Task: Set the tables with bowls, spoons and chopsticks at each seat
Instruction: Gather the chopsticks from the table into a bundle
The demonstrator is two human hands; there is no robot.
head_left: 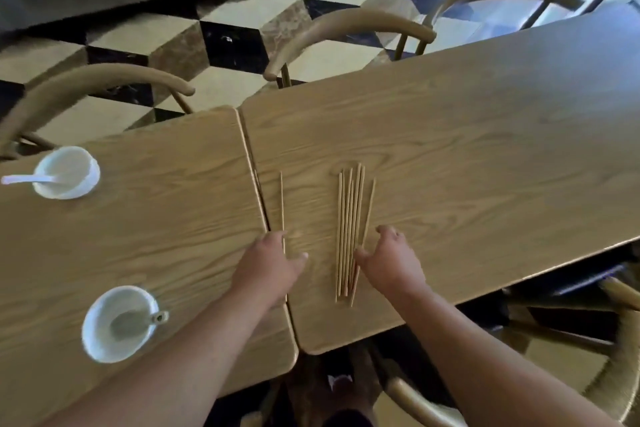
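Several chopsticks (349,218) beside right hand (389,262), table (467,149)

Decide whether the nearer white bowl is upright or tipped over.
Upright: the nearer bowl has its opening facing up, with a spoon resting inside.

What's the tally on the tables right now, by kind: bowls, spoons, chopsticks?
White bowls: 2
Spoons: 2, one in each bowl
Lone chopstick: 1
Chopstick bunch: 1, sticks overlap too much to count
Total: 6, counting the bunch as one
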